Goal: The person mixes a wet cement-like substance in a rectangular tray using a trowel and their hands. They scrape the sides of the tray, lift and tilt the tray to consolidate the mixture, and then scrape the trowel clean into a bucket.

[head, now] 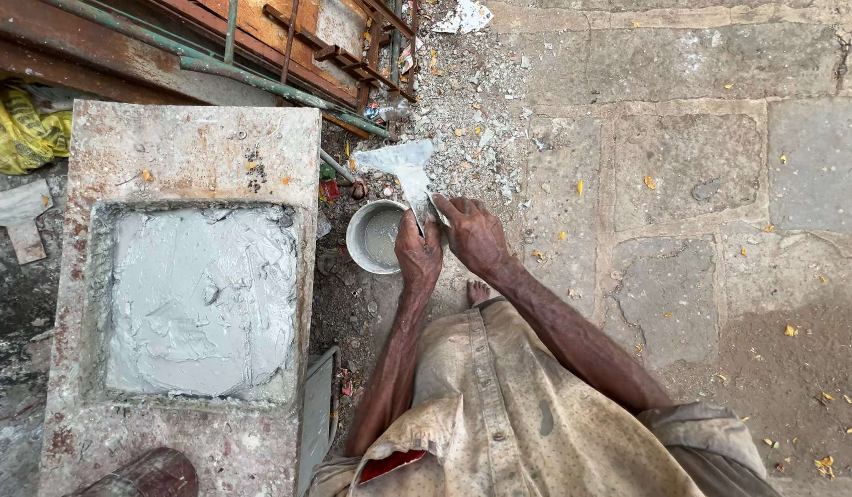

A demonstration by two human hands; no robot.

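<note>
My left hand (417, 255) and my right hand (473, 234) are both closed around the handle of a cement-smeared trowel (403, 164). Its flat blade points away from me, above a small round metal bowl (359, 247) that holds grey slurry. The bowl sits on the ground just left of my hands. Further left lies a concrete slab mould (191, 147) whose square recess is filled with wet grey cement (200, 299). My bare foot (478, 292) shows below the hands.
Rusty metal frames and pipes (288, 46) are stacked at the top. A yellow sack (16, 129) lies at far left. Rubble and debris (472, 101) cover the ground beyond the bowl. Stone paving (702, 166) spreads to the right. A rusty cylinder (150, 474) stands bottom left.
</note>
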